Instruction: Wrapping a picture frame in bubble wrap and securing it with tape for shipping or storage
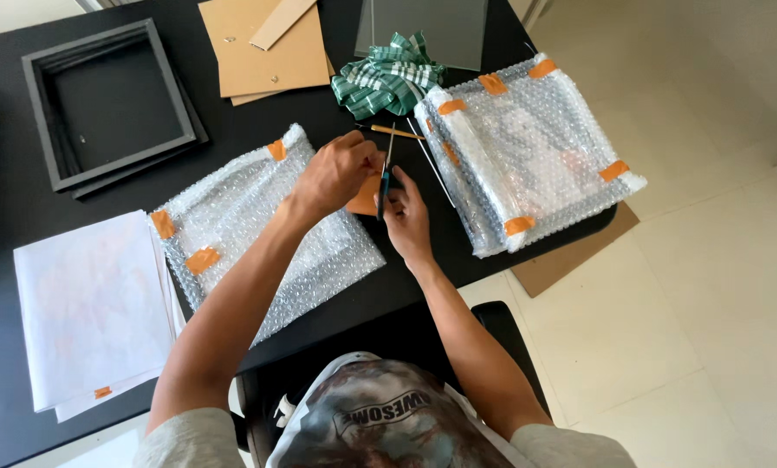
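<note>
My right hand (406,217) grips a pair of scissors (386,169) with dark handles, blades pointing away from me. My left hand (336,169) pinches a piece of orange tape (364,199) right beside the blades. Both hands hover over the right corner of a bubble-wrapped flat package (258,234) that has orange tape on its corners. A second, thicker bubble-wrapped package (536,147) taped with orange strips lies to the right of my hands.
A black table (24,208) holds an empty black frame (111,104), brown cardboard sheets (263,52), a grey panel (432,26), a green checked cloth (386,78), a pencil (397,132) and white paper sheets (94,303). Cardboard (579,251) pokes out below the table's right edge over a tiled floor.
</note>
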